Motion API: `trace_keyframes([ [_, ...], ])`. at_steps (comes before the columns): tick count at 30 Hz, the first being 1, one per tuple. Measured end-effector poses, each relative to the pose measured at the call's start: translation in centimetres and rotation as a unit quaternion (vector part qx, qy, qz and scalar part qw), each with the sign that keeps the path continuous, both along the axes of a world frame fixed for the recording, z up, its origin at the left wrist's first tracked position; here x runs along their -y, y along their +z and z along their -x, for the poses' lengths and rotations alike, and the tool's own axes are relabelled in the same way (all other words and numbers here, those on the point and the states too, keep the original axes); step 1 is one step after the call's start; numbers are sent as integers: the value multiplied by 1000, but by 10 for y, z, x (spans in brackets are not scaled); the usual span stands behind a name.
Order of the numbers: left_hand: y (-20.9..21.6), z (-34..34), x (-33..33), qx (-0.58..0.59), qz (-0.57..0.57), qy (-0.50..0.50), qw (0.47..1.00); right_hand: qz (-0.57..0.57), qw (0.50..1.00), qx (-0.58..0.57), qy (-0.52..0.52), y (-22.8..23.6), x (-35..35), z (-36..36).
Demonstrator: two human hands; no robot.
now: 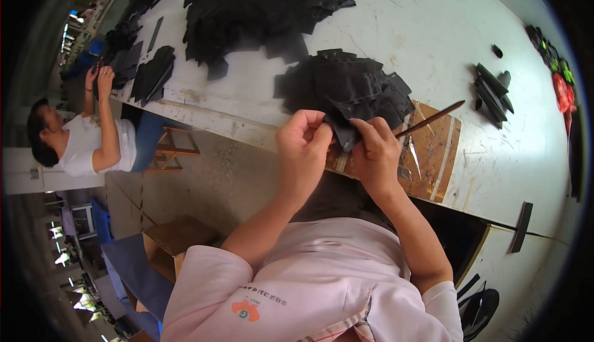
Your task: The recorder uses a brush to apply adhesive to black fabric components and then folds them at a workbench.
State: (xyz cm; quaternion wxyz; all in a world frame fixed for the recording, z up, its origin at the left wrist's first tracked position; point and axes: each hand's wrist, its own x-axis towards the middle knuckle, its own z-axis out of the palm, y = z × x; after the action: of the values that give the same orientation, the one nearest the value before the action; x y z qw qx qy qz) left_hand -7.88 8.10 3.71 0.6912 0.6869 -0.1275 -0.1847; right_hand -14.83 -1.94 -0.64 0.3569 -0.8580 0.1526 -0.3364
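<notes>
One black piece (342, 134) sits between left hand (303, 143) and right hand (378, 150), both hands pinching it.

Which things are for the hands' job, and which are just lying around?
Probably for the job: black piece, held by left hand and right hand; black pile just beyond; dark stick.

Probably just lying about: black strip; red bundle; cardboard box.

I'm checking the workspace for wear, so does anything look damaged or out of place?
Yes, the brown board on the white table, beside the right hand, looks worn: its surface is stained and scuffed, with pale streaks.
</notes>
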Motion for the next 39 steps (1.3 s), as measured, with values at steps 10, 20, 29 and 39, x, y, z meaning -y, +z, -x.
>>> trace_keyframes([
  [10, 2, -11, -12, 115, -17, 17, 993, -284, 956, -7, -75, -13, 1, 0],
  [20, -3, 25, 2, 185, -61, -104, 975, -143, 988, 49, 39, 28, 2, 31],
  [29, -17, 24, 14, -200, 95, -90, 971, 42, 995, -51, -73, 14, 2, 36],
  [39, -22, 26, 14, -88, 37, -150, 984, -750, 655, 4, 88, 23, 15, 51],
])
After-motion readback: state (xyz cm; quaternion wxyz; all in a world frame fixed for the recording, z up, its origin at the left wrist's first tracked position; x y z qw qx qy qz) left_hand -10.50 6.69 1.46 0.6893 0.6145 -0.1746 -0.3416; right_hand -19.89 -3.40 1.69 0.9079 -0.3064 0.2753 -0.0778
